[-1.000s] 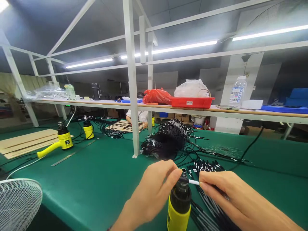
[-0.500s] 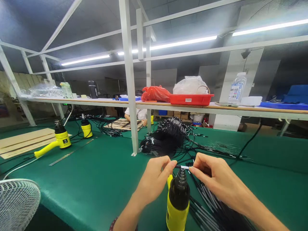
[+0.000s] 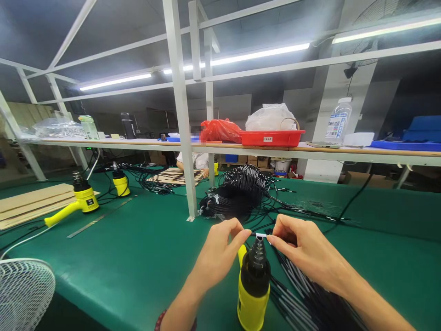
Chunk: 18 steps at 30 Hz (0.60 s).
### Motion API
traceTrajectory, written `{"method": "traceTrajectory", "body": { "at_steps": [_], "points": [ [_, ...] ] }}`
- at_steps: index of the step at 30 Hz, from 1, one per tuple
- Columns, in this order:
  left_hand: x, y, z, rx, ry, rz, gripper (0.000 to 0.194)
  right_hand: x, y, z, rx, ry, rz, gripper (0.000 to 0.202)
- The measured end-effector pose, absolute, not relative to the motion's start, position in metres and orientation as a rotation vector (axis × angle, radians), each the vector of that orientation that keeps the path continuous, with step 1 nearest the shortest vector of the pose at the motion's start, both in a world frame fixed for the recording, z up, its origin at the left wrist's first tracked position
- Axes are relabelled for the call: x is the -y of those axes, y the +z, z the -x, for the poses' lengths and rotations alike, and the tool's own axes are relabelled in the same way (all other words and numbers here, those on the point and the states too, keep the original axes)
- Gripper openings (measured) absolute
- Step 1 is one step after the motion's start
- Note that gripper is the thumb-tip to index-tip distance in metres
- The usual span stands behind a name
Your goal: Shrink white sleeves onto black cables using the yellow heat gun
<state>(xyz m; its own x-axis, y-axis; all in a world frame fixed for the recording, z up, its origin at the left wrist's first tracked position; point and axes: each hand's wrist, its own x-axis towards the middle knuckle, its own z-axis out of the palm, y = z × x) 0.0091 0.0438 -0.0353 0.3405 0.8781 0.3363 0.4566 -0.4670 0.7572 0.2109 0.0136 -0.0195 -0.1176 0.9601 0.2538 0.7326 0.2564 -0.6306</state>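
Note:
A thin black cable with a white sleeve (image 3: 261,235) is stretched level just above the nozzle of an upright yellow and black heat gun (image 3: 254,289). My left hand (image 3: 220,250) pinches the black part on the left between thumb and fingertips. On the other side, my right hand (image 3: 305,246) pinches the white end. Beneath and beside my right hand lies a bundle of black and grey cables (image 3: 296,294), partly hidden by the hand and forearm.
Coiled black cables (image 3: 230,202) lie behind a white post (image 3: 182,115). Two more heat guns (image 3: 86,198) and wooden boards (image 3: 34,202) are at left. A shelf holds a red tray (image 3: 272,138). A fan (image 3: 25,289) stands at lower left; a person (image 3: 196,162) sits across.
The view has shifted slightly. Both hands stay pinched on the cable, which sits a little higher in the picture above the nozzle.

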Motion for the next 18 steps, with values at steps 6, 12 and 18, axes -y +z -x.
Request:
{"method": "traceTrajectory", "body": {
  "at_steps": [6,12,18],
  "points": [
    [-0.043,-0.034,-0.008,-1.150,1.017,-2.032,0.020,-0.012,-0.017,-0.219,1.964,0.572,1.488,0.029],
    [-0.045,-0.034,-0.005,-1.097,1.031,-2.079,0.032,-0.010,-0.014,-0.223,1.952,0.567,1.457,0.030],
    [-0.046,-0.039,-0.003,-1.087,0.943,-2.125,0.046,-0.007,-0.016,-0.222,1.962,0.565,1.449,0.028]
  ]
}}
